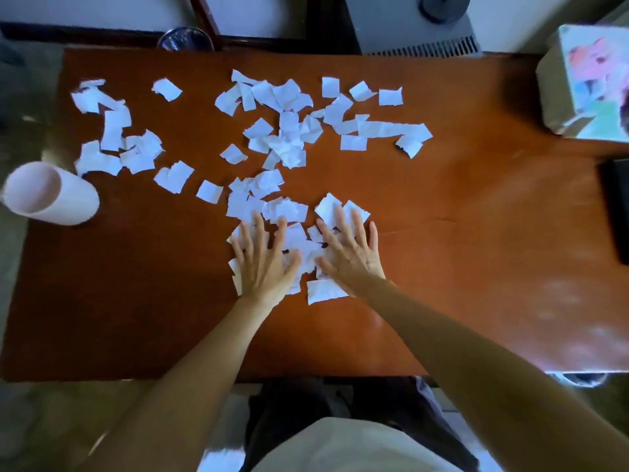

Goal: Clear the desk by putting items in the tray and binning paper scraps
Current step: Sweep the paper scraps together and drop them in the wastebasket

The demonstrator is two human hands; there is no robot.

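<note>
Several torn white paper scraps (289, 131) lie scattered over the brown desk (476, 206), from the far left to the middle. A small heap of scraps (299, 243) sits near the centre. My left hand (263, 264) lies flat on the heap's left side with fingers spread. My right hand (350, 250) lies flat on its right side, fingers spread too. Neither hand grips anything. One scrap (323, 290) lies between my wrists.
A pale pink cup (51, 194) lies on its side at the desk's left edge. A printed box (589, 86) stands at the far right corner. A dark flat object (617, 206) sits at the right edge. A shiny bin (185, 39) stands behind the desk.
</note>
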